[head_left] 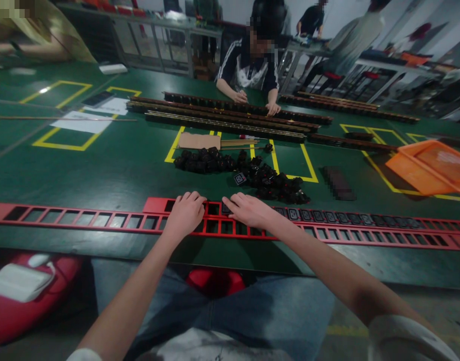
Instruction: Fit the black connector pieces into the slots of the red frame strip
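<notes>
Red long slotted rear frame (154,204) on green table (102,185) | left hand (188,213) curled, right hand (248,208) flatter, both over it; grip, I can't tell | black square units (318,215) seated rightward, slot between hands bare, loose black pile (267,180) unseated

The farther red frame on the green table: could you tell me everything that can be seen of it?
The farther red frame is long, narrow and ladder-like, apparently plastic. It lies flat along the green table, beside the nearer red frame, seemingly touching it. Its left end is solid. The left hand and right hand appear to rest on it. Right of them, dark square pieces sit in its openings; beyond these, bare slots continue toward the right edge.
</notes>
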{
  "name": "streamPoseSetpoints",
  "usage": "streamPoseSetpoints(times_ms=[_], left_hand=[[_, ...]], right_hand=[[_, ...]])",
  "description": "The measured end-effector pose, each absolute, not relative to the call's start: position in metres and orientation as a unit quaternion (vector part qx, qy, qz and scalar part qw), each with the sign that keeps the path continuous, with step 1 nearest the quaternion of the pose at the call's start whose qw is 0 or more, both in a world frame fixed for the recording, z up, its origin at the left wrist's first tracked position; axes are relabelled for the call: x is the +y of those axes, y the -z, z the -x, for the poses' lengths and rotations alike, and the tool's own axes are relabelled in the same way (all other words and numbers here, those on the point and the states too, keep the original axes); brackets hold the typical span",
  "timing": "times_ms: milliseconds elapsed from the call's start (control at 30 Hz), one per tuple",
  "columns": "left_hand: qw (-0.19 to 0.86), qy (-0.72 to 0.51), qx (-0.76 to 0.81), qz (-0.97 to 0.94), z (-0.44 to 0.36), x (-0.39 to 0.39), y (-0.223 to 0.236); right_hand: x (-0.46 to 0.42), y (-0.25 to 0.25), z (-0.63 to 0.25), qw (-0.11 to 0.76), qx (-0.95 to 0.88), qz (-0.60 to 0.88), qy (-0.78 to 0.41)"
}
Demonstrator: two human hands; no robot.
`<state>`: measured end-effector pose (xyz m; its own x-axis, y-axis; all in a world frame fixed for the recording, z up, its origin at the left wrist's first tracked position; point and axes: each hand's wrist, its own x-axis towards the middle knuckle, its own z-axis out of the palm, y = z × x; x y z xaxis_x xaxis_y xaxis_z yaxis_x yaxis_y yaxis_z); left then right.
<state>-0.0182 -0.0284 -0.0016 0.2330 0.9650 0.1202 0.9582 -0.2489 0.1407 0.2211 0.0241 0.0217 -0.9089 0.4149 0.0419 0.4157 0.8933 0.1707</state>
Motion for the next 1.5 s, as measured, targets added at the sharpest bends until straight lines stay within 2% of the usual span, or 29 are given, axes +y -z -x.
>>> streamPoseSetpoints(times_ms=[200,333,733,1000,1300,1500], left_hand=[[0.017,-0.081,0.612,-0.786,0.018,-0.029,0.0],[0.019,-0.087,0.615,-0.783,0.018,-0.029,0.001],[0.033,-0.092,0.616,-0.782,0.018,-0.029,0.001],[0.041,-0.088,0.621,-0.778,0.017,-0.029,-0.003],[0.037,-0.084,0.616,-0.782,0.018,-0.029,-0.003],[0.028,-0.082,0.615,-0.784,0.018,-0.029,-0.003]], right_hand=[[0.028,-0.041,-0.22,0.002,-0.972,0.216,0.097],[0.033,-0.036,-0.223,-0.01,-0.974,0.202,0.101],[0.046,-0.016,-0.237,0.096,-0.958,0.237,0.13],[0.043,-0.019,-0.236,0.085,-0.969,0.204,0.113],[0.054,-0.016,-0.233,0.081,-0.95,0.248,0.17],[0.053,-0.016,-0.228,0.089,-0.956,0.25,0.127]])
